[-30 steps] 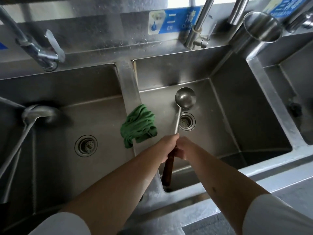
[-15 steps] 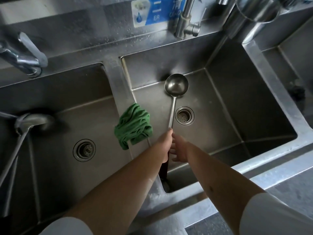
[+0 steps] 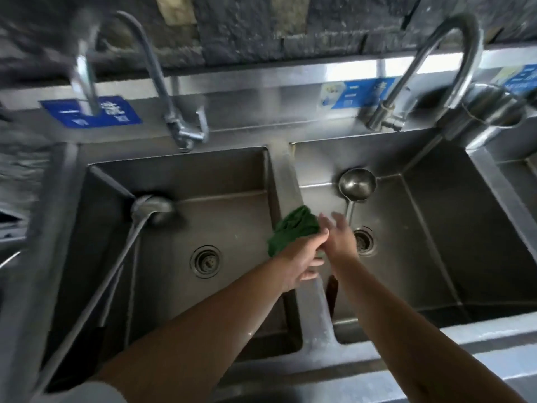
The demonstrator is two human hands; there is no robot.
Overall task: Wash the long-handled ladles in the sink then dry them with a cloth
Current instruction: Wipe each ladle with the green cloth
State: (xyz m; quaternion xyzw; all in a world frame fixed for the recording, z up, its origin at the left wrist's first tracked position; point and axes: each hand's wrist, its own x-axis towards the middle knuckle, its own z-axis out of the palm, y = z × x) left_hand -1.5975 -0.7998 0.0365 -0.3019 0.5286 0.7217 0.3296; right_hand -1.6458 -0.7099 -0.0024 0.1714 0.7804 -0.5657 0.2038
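head view: a steel ladle lies in the right sink basin, bowl at the back wall, likely stiff, wet, slippery; left hand grips its handle beside the green cloth on the divider, right hand spread open.

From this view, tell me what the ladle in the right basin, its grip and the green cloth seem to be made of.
Ladle: apparently stainless steel, grey with a dull sheen and highlights in the bowl.
Its grip: dark reddish-brown, possibly wood or plastic; mostly hidden, so uncertain.
Green cloth: soft fabric, matte and crumpled in folds over the divider between basins; the weave is too blurred to name.
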